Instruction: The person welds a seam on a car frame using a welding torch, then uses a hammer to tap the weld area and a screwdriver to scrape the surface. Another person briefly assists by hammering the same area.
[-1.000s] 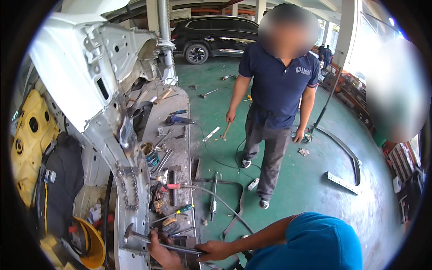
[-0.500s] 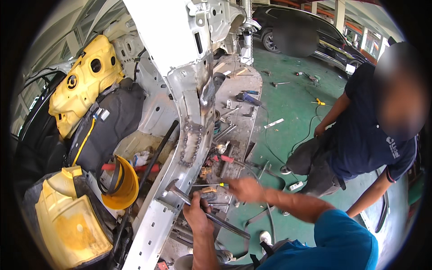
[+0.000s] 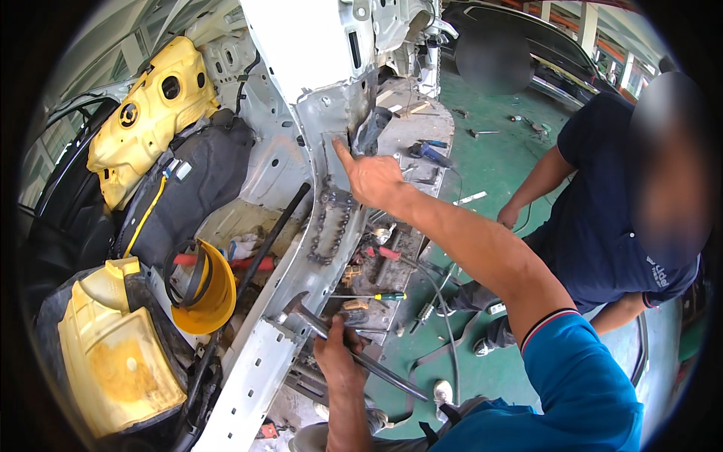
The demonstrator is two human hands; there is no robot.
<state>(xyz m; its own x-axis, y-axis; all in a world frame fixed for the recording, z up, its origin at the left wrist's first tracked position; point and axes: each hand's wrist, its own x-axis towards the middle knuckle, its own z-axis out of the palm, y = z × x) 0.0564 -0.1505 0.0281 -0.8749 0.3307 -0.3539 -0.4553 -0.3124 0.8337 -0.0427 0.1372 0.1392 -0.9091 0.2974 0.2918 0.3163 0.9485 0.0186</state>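
My left hand (image 3: 337, 357) is wrapped round the handle of a hammer (image 3: 392, 374). The hammer's head rests at, or just above, the edge of the bare metal car sill (image 3: 252, 369); I cannot tell whether they touch. My right arm stretches up and forward. My right hand (image 3: 375, 181) holds nothing, and its index finger points at the grey door pillar (image 3: 320, 124), its tip at or against the metal. Below it, a rough chain-like line of weld spots (image 3: 325, 245) runs down the pillar. A screwdriver (image 3: 388, 297) with a green and yellow handle lies beside the sill.
A person in a dark shirt (image 3: 602, 203) stands at the right. On the grey platform (image 3: 444, 128) lie a blue grinder (image 3: 431, 155) and scattered tools. Cables cross the green floor (image 3: 482, 173). Inside the car body sits a yellow bucket (image 3: 215, 301). A black car (image 3: 542, 45) stands behind.
My right hand has moved away from the screwdriver, up and forward to the pillar, with its index finger stretched out. The screwdriver handle is now uncovered. My left hand still grips the hammer.
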